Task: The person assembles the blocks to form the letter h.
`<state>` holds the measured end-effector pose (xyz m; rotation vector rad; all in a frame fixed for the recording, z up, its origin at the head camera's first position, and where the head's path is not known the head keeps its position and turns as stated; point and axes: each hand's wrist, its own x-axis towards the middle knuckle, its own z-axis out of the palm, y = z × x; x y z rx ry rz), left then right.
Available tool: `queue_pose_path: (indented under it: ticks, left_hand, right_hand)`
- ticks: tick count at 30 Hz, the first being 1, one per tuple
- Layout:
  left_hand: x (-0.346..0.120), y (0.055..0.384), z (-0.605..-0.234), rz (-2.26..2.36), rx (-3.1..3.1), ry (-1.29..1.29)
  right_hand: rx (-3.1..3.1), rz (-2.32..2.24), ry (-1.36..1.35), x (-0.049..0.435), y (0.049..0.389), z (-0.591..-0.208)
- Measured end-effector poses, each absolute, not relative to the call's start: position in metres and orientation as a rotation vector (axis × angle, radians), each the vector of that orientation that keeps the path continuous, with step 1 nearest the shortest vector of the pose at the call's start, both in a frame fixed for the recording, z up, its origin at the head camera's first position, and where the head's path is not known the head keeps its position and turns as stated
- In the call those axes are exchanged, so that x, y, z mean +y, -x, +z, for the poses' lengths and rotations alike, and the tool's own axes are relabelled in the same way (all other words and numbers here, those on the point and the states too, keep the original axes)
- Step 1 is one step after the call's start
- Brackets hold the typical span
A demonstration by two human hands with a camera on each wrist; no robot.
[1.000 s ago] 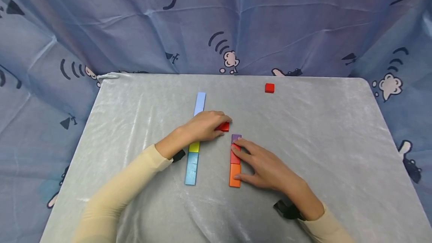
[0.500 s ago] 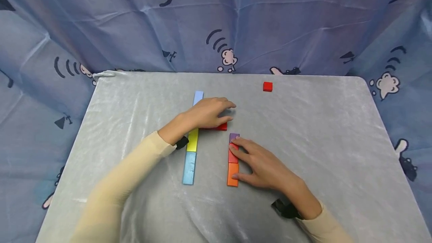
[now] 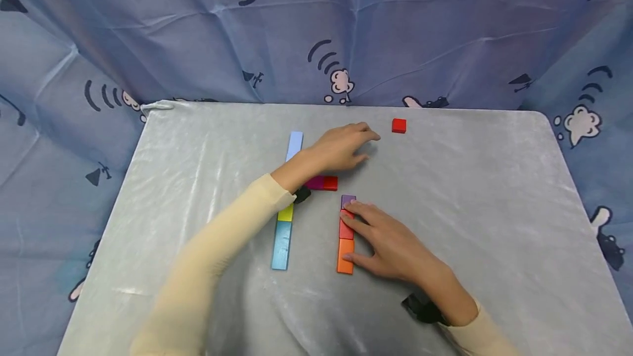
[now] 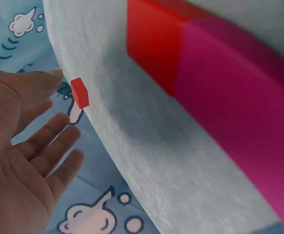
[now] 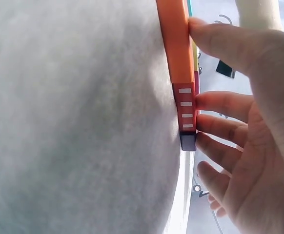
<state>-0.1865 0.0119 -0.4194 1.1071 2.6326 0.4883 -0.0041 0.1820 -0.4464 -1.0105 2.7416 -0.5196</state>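
Note:
My left hand hangs over the back of the table with fingers spread, holding nothing. Just beyond its fingertips lies a lone red block. Under the left wrist, a magenta block and a red end block lie end to end, pointing right from the left column. That column shows a pale blue block, a yellow block and a light blue block; the forearm hides its middle. My right hand rests its fingertips on a purple block, a red block and an orange block in line.
A grey cloth covers the table. Patterned blue curtains hang behind it and at both sides. Dark wrist straps sit near the sleeves.
My left hand has let go of the red block at the end of the magenta one, risen and moved right and back toward the lone red block. The right hand stays put.

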Motion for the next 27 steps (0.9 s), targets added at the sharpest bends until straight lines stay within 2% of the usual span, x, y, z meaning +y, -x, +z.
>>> queue_pose_path:
  ticks: [18, 27]
  left_hand:
    - [0.079, 0.212, -0.424, 0.333, 2.663, -1.150]
    - [0.091, 0.219, -0.432, 0.256, 2.666, -1.207]
  right_hand:
    - [2.755, -0.554, 1.042, 0.185, 0.004, -0.444]
    - [2.766, -0.542, 1.060, 0.185, 0.003, -0.445]
